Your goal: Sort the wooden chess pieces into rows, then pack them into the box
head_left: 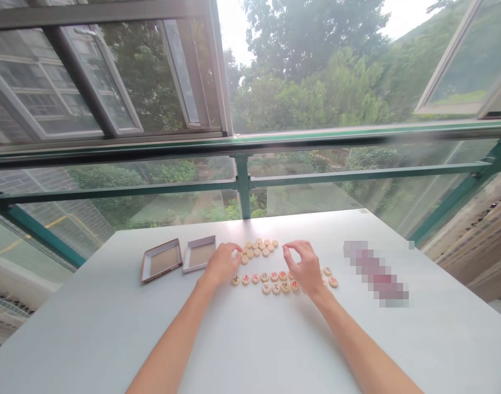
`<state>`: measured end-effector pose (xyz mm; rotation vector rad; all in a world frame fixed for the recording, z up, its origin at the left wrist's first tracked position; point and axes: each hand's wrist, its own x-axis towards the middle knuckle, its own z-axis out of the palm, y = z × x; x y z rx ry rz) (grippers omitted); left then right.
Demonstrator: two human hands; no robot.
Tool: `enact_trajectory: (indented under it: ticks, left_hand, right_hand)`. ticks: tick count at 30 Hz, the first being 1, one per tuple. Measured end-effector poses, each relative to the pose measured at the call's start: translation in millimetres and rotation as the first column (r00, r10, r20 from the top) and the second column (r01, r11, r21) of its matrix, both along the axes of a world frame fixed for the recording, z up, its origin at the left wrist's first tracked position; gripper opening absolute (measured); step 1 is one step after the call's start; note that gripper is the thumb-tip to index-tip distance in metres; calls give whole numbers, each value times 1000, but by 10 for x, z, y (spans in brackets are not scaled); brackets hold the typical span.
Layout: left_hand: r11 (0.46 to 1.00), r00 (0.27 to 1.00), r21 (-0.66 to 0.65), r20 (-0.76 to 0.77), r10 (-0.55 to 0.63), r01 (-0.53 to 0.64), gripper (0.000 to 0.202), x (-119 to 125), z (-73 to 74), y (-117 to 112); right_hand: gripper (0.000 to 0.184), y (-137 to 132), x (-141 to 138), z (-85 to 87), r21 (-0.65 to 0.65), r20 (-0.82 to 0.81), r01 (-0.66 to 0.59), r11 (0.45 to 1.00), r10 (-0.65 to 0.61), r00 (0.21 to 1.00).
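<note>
Round wooden chess pieces lie on a white table [250, 339]. A cluster of blank-faced pieces [258, 249] sits at the back. In front of it lie rows of marked pieces [271, 282] with red and black characters. My left hand [221, 264] rests at the left edge of the back cluster, fingers curled, its fingertips touching a piece there. My right hand [303, 265] hovers above the marked rows with thumb and forefinger curved toward each other; no piece shows between them.
Two shallow box halves lie left of the pieces, a brown-rimmed tray [162, 260] and a grey-rimmed tray [199, 253]. A blurred patch [376, 272] covers something on the right. Behind the table's far edge stands a green railing [243, 186] with glass and open windows.
</note>
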<state>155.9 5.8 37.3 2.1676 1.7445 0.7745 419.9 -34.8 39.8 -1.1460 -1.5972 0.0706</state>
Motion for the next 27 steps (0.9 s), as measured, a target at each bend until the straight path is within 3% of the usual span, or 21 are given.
enact_trajectory:
  ticks: [5,9,15,17,19,23,27]
  left_hand:
    - [994,995,-51,-4,-96,96,21,14,-17,66]
    - [993,995,-48,21,-103,103,19,-1,-17,109]
    - [997,983,-11,169,-75,78,26,-12,172,-34]
    - [990,889,-44,447,-97,131,31,37,241,-186]
    - [971,779,-91,616,-119,220,33,114,272,-359]
    - [918,685,-143,709,-165,370,29,256,219,-630]
    - [873,609,-191,781,-142,449,29,288,124,-719]
  right_hand:
    - [13,-99,61,40,12,-16,-5,1000,5,1000]
    - [14,-129,80,57,24,-26,-11,1000,12,1000]
    - [12,-174,34,56,-1,-29,-61,998,61,998]
    - [11,-227,-7,60,-2,-13,-126,992,126,992]
    - [16,-299,-63,69,0,26,-213,977,213,977]
    - [30,-439,-181,84,-7,140,-362,932,359,923]
    - [29,-484,-232,51,-55,210,-422,905,424,881]
